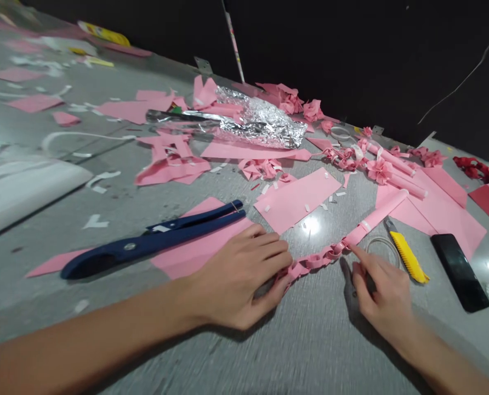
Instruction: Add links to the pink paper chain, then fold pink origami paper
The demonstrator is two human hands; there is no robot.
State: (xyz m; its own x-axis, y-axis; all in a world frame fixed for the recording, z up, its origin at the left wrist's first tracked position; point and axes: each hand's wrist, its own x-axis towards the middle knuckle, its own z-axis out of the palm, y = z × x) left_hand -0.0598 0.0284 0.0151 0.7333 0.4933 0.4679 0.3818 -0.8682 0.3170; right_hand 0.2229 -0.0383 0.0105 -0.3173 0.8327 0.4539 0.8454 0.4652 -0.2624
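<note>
A pink looped paper chain (pixel 314 261) runs slantwise over the grey surface, joined or touching at its far end to a rolled pink paper tube (pixel 378 218) with a whitish band. My left hand (pixel 248 269) is closed round the chain's near end, which its fingers partly hide. My right hand (pixel 382 293) has its index finger stretched out, the tip touching the spot where chain and tube meet; its other fingers are curled and seem to hold nothing. Right beside that hand lie a clear tape ring (pixel 384 249) and a yellow box cutter (pixel 408 255).
A long dark-blue stapler (pixel 154 241) lies left of my hands on pink paper. A black phone (pixel 460 272) is at the right. Farther back are crumpled foil (pixel 265 118), pink paper flowers (pixel 380 169), a yellow glue tube (pixel 104 33) and paper scraps, before a dark wall.
</note>
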